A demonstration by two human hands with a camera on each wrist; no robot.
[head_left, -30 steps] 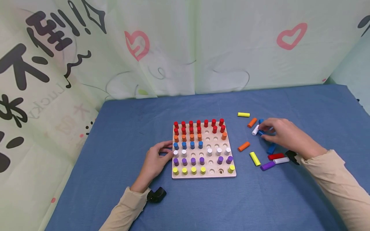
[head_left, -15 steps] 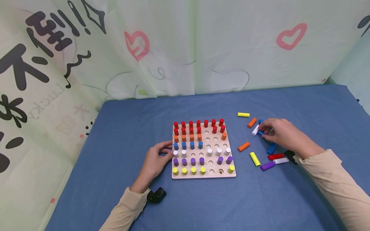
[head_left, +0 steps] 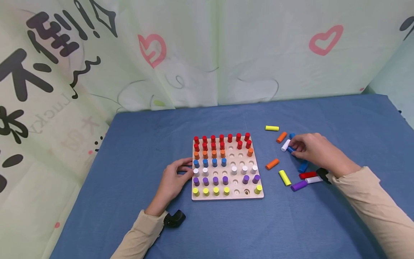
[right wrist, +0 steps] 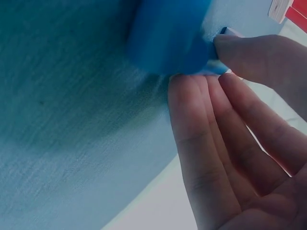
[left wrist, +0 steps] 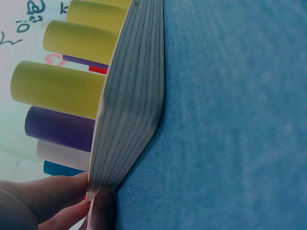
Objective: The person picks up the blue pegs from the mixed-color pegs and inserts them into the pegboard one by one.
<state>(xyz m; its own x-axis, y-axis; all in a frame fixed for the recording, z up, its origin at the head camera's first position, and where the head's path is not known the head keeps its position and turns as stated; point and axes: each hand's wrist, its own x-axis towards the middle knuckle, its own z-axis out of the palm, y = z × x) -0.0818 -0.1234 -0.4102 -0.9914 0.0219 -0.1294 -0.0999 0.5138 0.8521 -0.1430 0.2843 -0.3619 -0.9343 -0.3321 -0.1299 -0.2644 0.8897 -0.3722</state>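
Note:
A wooden pegboard point(head_left: 241, 187) stands on the blue cloth, with rows of red, orange, blue, white, purple and yellow pegs upright in it. Some holes toward its right side hold no peg. My left hand point(head_left: 171, 180) is at the board's left edge; in the left wrist view its thumb and fingers pinch that edge near the corner. To the right of the board, my right hand point(head_left: 315, 150) pinches a blue peg point(head_left: 290, 149) with thumb and fingertips, close over the cloth. Another blue peg point(right wrist: 168, 36) lies near that hand, large in the right wrist view.
Loose pegs lie around the right hand: a white peg point(head_left: 285, 145), orange pegs point(head_left: 272, 164), yellow pegs point(head_left: 284, 178), a red peg point(head_left: 307, 175) and a purple peg point(head_left: 299, 185). A printed curtain point(head_left: 258, 54) hangs behind the blue-covered table point(head_left: 155, 133).
My right hand has shifted slightly, its fingertips staying at the blue peg. The left hand keeps its place at the pegboard's edge.

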